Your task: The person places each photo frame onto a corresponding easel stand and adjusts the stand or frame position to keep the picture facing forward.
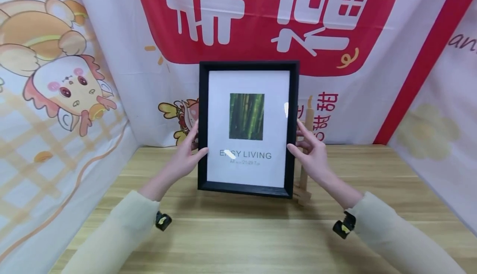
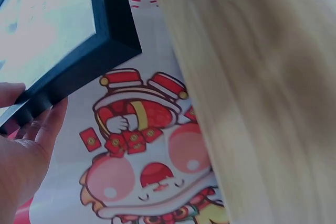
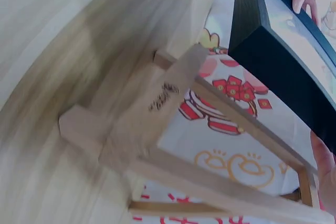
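Note:
Between both hands is a black picture frame (image 1: 249, 189), upright, with a small bamboo picture and the words EASY LIVING on its white sheet. My left hand (image 1: 186, 152) grips its left side, thumb on the front and fingers behind. On the opposite side, the right hand (image 1: 311, 154) holds the edge in the same way. A small wooden easel (image 3: 181, 174) stands on the table behind the frame; in the head view the frame hides most of it. The right wrist view shows the frame's lower corner apart from the easel's ledge (image 3: 163, 95).
The wood-grain table (image 1: 238, 236) runs back to a hanging cloth (image 1: 179, 79) with a large red print. Printed cloths also hang at the left (image 1: 48, 141) and right (image 1: 428, 112) sides. Black wrist cameras sit at both cuffs.

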Action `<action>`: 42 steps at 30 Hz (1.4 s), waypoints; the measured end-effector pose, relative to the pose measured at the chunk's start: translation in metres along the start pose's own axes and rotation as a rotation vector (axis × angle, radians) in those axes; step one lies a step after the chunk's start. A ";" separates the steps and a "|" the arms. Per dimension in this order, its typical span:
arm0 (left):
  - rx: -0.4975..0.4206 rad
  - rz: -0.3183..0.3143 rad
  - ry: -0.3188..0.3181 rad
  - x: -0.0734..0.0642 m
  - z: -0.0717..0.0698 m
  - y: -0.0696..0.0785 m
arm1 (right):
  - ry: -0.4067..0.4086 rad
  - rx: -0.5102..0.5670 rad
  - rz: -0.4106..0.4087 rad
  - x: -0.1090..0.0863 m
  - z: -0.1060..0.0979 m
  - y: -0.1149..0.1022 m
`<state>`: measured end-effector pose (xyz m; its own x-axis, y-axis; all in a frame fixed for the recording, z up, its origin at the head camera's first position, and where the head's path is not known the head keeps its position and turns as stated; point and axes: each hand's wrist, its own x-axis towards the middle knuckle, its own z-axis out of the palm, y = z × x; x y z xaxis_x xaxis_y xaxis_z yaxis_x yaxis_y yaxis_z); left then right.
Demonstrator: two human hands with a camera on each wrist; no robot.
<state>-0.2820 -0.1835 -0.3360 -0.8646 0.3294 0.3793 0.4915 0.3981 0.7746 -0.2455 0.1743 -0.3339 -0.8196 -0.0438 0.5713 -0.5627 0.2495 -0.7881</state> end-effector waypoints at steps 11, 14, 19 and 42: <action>-0.065 0.094 -0.035 0.056 0.025 0.017 | 0.148 -0.011 -0.062 -0.003 -0.034 -0.002; -0.091 0.122 -0.039 0.068 0.030 0.021 | 0.169 -0.018 -0.075 -0.004 -0.040 -0.004; -0.113 0.146 -0.032 0.083 0.043 0.021 | 0.227 -0.055 -0.096 -0.009 -0.049 -0.004; -0.103 0.064 -0.032 0.106 0.098 0.013 | 0.277 -0.214 -0.048 -0.029 -0.072 0.012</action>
<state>-0.3570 -0.0592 -0.3355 -0.8274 0.3788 0.4147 0.5308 0.2860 0.7978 -0.2205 0.2486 -0.3431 -0.7158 0.1964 0.6701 -0.5403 0.4522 -0.7097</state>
